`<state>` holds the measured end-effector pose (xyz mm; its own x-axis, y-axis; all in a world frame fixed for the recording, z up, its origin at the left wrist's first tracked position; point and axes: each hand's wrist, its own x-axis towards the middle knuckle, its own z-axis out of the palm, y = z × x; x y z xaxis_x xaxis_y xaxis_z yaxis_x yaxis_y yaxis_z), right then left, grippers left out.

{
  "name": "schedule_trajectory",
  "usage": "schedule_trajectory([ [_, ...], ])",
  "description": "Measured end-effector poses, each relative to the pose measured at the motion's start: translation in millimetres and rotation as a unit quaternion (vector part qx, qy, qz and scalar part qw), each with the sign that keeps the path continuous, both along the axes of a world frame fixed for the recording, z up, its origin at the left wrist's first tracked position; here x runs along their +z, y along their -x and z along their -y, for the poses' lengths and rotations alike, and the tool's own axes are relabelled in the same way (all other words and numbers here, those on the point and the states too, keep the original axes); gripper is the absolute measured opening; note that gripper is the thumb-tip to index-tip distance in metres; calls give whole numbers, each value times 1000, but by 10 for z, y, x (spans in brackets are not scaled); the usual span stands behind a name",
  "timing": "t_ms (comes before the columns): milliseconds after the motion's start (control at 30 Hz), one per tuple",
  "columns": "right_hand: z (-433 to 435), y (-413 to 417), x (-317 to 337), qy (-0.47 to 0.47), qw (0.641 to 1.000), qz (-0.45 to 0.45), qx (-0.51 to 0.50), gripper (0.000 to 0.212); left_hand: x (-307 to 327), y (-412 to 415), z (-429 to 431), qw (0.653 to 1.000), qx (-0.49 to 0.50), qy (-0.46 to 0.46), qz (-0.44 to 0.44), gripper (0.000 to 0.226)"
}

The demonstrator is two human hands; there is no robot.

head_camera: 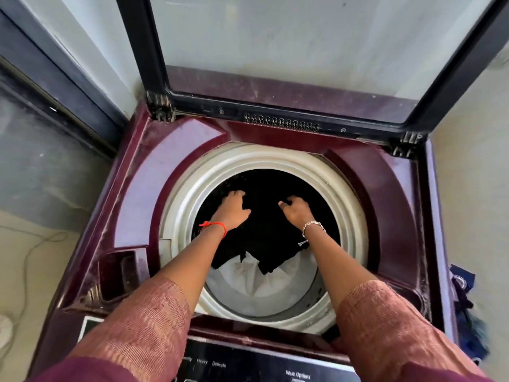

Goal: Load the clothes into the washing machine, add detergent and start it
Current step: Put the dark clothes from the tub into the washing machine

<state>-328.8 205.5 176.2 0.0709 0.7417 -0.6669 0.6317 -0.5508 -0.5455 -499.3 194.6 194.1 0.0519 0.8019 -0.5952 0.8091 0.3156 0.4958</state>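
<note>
Off to my left a pale cord trails over the floor, and the maroon washing machine stands in front of me with its glass lid propped upright at the back. On the machine's left shoulder sits a dark recessed compartment, which I take to be the detergent tray; I see no detergent in or near it. Inside the drum, my left hand, red thread at the wrist, lies flat with fingers spread, pressing on the black garment. My right hand, with a chain bracelet, is well apart from it, fingers curled down into the same dark cloth; whether it actually pinches a fold I cannot tell. Below the black garment a white cloth shows toward the near side of the drum. Further right, something blue hangs beside the machine, possibly more laundry. So I judge loading to be under way, with at least two pieces in. Detergent, closing the lid and pressing start on the control panel near my elbows all remain.
</note>
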Motion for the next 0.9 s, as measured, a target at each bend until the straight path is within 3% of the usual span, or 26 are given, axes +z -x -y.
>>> schedule_trajectory([
  [167,233,-12,584,15,986,59,154,48,449,-63,185,995,-91,-31,14,46],
  [333,595,-106,1091,-28,978,94,185,39,886,-99,507,980,-164,-111,7,43],
  [600,1097,-274,1718,-175,969,139,105,30,1365,-402,797,943,-245,-227,19,45],
  [900,1938,-971,2262,-340,903,255,-69,28,1836,-1438,1006,850,-356,-383,61,48],
])
